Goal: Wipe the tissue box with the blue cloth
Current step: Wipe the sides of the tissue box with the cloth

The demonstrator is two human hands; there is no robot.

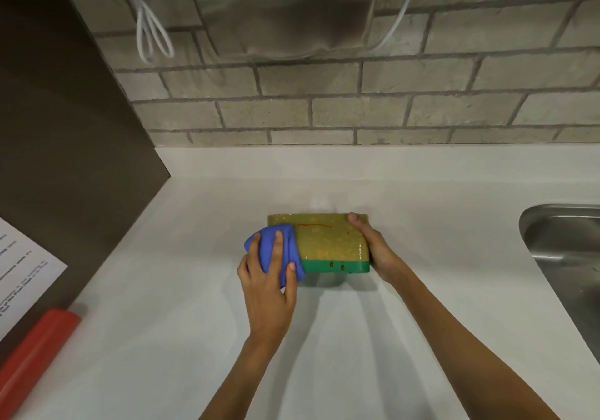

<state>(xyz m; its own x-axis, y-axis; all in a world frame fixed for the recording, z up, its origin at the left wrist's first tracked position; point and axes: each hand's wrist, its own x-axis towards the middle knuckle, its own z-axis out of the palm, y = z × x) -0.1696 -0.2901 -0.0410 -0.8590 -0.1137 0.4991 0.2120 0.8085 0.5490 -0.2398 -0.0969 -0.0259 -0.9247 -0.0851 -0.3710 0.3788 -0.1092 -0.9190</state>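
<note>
- The tissue box (328,241) sits in the middle of the white table (162,306), nearer the back edge.
- My left hand (268,285) squeezes the blue cloth (271,252), pressed on the box's left end.
- My right hand (378,250) grips the right end.
- The box looks light and shiny, so I think it could slide.
- The cloth is soft and bunches up.

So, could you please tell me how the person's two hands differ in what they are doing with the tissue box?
The left hand clutches the bunched blue cloth against the left end of the tissue box, while the right hand is bare and holds nothing else. The left hand lies over the box's top and front corner; the right hand grips the right end, thumb on top. Both are on the box, which rests on the white counter.
</note>
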